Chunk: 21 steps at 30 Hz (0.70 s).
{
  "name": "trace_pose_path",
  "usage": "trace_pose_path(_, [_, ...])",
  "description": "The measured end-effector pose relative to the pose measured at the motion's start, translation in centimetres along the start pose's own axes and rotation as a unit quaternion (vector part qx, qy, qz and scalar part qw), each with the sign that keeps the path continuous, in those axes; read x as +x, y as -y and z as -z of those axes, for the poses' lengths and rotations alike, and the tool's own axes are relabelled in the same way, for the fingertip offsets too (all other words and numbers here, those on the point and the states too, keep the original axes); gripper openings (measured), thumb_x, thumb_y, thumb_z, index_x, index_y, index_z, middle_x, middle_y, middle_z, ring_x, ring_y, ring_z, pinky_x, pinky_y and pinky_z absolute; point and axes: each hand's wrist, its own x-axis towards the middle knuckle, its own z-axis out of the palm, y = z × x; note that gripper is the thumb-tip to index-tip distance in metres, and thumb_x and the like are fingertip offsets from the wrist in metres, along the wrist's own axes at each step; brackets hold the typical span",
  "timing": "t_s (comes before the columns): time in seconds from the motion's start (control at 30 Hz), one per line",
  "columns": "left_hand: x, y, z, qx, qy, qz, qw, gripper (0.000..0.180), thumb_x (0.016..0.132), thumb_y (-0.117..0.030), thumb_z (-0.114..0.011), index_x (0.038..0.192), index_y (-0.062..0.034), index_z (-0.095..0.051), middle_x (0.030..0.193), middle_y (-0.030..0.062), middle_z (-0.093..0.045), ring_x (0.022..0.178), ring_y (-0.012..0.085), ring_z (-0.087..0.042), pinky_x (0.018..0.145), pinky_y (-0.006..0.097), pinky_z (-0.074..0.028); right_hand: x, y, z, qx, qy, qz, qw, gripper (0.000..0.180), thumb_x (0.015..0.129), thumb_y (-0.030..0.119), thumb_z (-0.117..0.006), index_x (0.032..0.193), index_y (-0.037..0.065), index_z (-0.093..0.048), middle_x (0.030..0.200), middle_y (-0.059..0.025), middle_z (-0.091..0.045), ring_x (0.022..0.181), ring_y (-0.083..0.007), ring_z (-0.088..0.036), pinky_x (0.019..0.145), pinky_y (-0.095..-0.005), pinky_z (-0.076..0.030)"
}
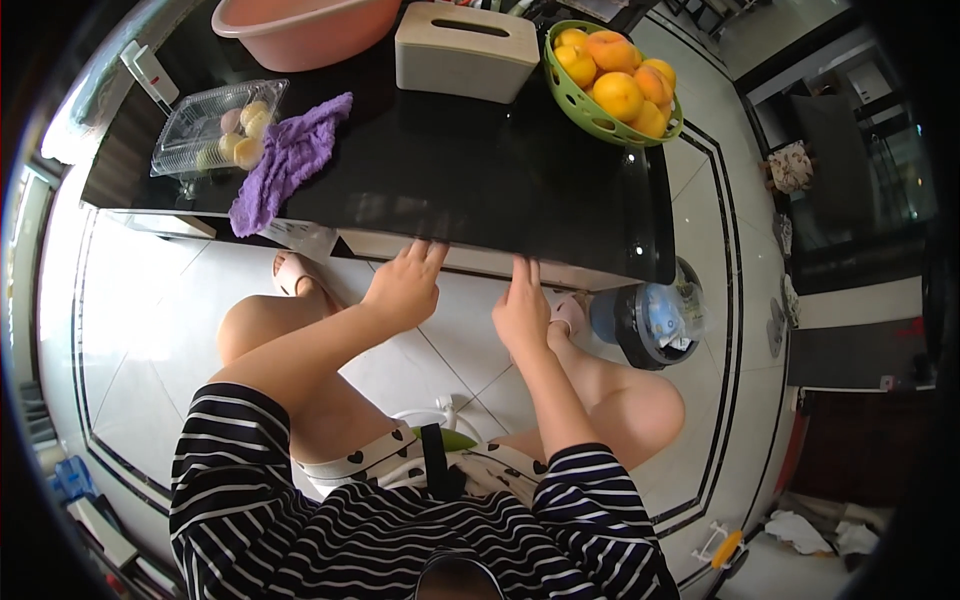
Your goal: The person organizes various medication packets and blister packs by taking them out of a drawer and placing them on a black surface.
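Both hands rest at the near side of a black-topped table (pixel 430 170), against its pale drawer front (pixel 480 260) just below the edge. My left hand (pixel 405 285) has its fingers stretched forward, their tips touching the front near its middle. A little to the right, my right hand (pixel 522 308) reaches the same front with straight fingers held upward. Neither hand grips anything that I can see; the thumbs are partly hidden. A crumpled purple cloth (pixel 290 165) hangs over the table edge, left of my left hand.
On the table are a clear plastic box (pixel 185 135) with several round fruits, a pink basin (pixel 305 30), a tissue box (pixel 465 60) and a green basket (pixel 575 110) of orange-yellow fruit. A lined trash bin (pixel 645 325) stands on the floor by the right table corner.
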Motion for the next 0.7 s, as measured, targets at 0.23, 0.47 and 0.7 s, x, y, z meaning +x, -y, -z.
trace_pose_path(0.23, [0.0,-0.9,-1.4,0.029,0.009,0.056,0.998,0.061,0.073,-0.005,-0.056,0.13,0.0008,-0.038,0.131,0.019,-0.04,0.086,0.0352,-0.063,0.072,0.04,-0.055,-0.7,0.0,0.2,-0.025,-0.018,0.024,0.999,0.055,0.072,-0.003,-0.056,0.125,0.002,-0.044,0.133,-0.0124,-0.041,0.105,-0.0344,-0.056,0.08,-0.0423,-0.051])
trace_pose_path(0.47, [-3.0,-2.2,-0.9,0.049,-0.005,0.002,0.999,0.033,0.078,-0.012,-0.055,0.111,-0.0057,-0.054,0.11,0.0111,-0.053,0.08,0.0304,-0.062,0.063,0.042,-0.052,-5.1,-0.9,-0.5,-0.044,-0.018,0.042,0.998,0.053,0.072,-0.002,-0.06,0.123,0.001,-0.045,0.129,-0.0138,-0.043,0.107,-0.0343,-0.053,0.089,-0.0426,-0.047])
trace_pose_path(0.7, [-5.9,-1.2,-0.5,-0.007,0.039,-0.093,0.995,0.022,0.081,-0.017,-0.052,0.093,-0.0079,-0.067,0.089,0.0098,-0.063,0.078,0.0294,-0.063,0.069,0.041,-0.052,-8.8,0.0,1.7,-0.088,0.029,0.063,0.994,0.03,0.075,0.002,-0.058,0.105,0.004,-0.058,0.114,-0.0114,-0.055,0.103,-0.0325,-0.052,0.087,-0.0413,-0.044])
